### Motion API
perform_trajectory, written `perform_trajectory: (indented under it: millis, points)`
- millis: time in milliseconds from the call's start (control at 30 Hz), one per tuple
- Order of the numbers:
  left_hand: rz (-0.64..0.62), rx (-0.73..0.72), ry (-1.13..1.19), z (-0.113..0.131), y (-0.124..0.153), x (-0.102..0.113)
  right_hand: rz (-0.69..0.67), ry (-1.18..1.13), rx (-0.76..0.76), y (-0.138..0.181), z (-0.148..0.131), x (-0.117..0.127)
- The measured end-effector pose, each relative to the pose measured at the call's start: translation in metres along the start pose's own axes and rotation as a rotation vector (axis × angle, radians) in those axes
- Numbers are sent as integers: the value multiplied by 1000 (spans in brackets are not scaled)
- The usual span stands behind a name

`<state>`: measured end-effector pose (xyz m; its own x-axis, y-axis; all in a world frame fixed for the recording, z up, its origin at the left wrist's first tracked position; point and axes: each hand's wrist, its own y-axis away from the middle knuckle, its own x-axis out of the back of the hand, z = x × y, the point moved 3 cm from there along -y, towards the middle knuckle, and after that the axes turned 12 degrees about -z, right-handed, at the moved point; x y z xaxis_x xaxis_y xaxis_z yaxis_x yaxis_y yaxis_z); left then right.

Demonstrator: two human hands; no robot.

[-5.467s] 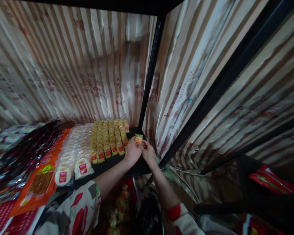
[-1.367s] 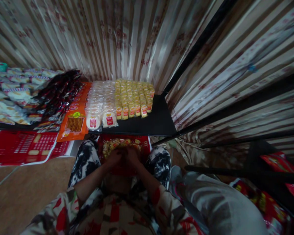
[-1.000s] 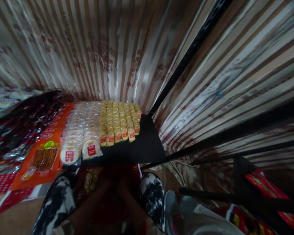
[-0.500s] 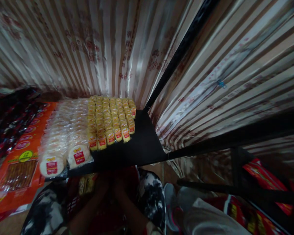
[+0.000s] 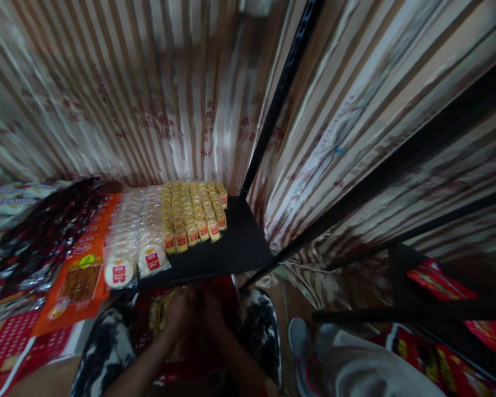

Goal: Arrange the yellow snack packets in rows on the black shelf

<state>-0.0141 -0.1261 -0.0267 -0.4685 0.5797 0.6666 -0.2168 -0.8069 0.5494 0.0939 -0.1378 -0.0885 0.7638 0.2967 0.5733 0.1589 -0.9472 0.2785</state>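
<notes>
Low between the knees, my left hand (image 5: 182,309) and my right hand (image 5: 210,311) are close together above a red container (image 5: 227,286). The left fingers look curled in, and what they hold, if anything, does not show. Shadow hides the fingers of the right hand. Gold-wrapped packets (image 5: 159,314) lie in the container, just left of my left hand. Ahead, on a black shelf (image 5: 240,242), rows of small yellow packaged snacks (image 5: 194,215) stand beside two rows of round white crackers in clear wrap (image 5: 143,220).
Orange snack bags (image 5: 85,264) and dark shiny packets (image 5: 45,231) lie to the left. Black metal posts (image 5: 273,110) rise at the shelf corner before a striped curtain (image 5: 169,99). At lower right are another person's leg (image 5: 367,364) and red packets (image 5: 446,281).
The view has shifted left and tilted up a little, so more of the left side and of the container shows. My hands stay close together over the container.
</notes>
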Motion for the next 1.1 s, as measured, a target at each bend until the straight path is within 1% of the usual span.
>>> perform_trajectory:
  millis: [100, 200, 267, 400, 500, 567, 633, 800, 933, 1033, 1100]
  points:
    - [0, -56, -27, 12, 14, 14, 19, -40, 81, 12, -14, 14]
    - [2, -110, -19, 22, 21, 21, 29, -40, 140, 23, -22, 29]
    - [20, -141, 6, 29, 24, 24, 15, -80, 164, 28, -26, 40]
    - [70, -226, 67, 46, 26, 32, -17, -264, 198, 36, -32, 63]
    - [98, -260, 82, 62, 28, 41, -71, -461, 257, 39, -36, 80]
    - [104, -279, 94, 74, 27, 48, -81, -570, 283, 38, -36, 92]
    - [120, -312, 110, 87, 25, 54, -22, -632, 288, 36, -35, 104]
    - [208, -413, 173, 126, 11, 66, 208, -703, 259, 26, -30, 134]
    - [284, -479, 247, 156, 3, 67, 370, -745, 208, 16, -20, 156]
    - [333, -486, 198, 175, -4, 64, 450, -755, 207, 4, -10, 171]
    - [345, -484, 155, 186, -12, 63, 482, -746, 205, -8, -2, 179]
